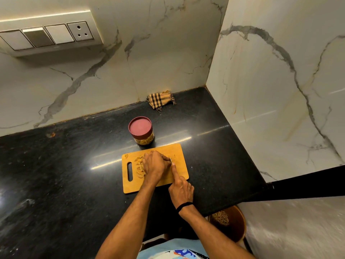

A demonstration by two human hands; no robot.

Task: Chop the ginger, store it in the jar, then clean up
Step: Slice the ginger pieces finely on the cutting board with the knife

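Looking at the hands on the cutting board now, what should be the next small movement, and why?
Probably one more downward cut. The left hand presses on ginger at the middle of the cutting board, and the right hand holds a knife beside those fingers, index finger extended along it. Cut pieces lie left of the hand, and the jar is closed.

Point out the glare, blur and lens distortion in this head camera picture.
Head view: bright streaks of glare cross the black countertop left of the cutting board and behind it; the lower right floor corner is smeared with blur; wide-angle distortion bends the switch panel and tilts the walls; hands look fairly sharp, though the knife blade is hard to see.
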